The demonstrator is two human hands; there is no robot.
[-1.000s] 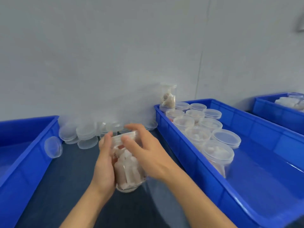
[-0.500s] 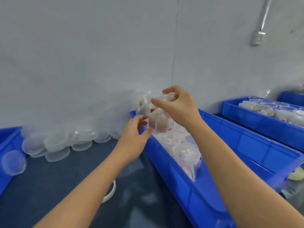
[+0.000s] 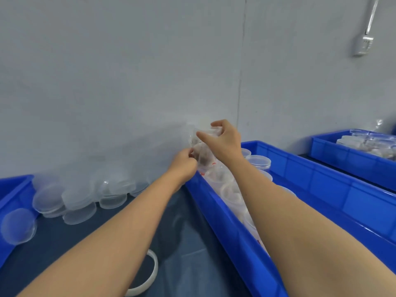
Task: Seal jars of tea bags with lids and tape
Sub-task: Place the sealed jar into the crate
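Observation:
A clear jar of tea bags (image 3: 202,156) is held up at the far left corner of the middle blue bin (image 3: 300,168), close to the wall. My right hand (image 3: 222,139) grips it from above by its clear lid (image 3: 209,132). My left hand (image 3: 184,166) touches the jar's lower left side with curled fingers. More lidded jars (image 3: 257,161) stand in rows inside that bin, partly hidden by my right forearm. A white roll of tape (image 3: 147,275) lies on the dark table under my left forearm.
A pile of loose clear lids (image 3: 81,198) lies along the wall at left. Another blue bin (image 3: 12,196) sits at far left with a lid (image 3: 18,226) leaning on it. A third blue bin (image 3: 353,155) with jars is at right.
Both hands carried the jar from the table's middle up and away to the bin's far corner by the wall. The view swung right and the tape roll came into sight.

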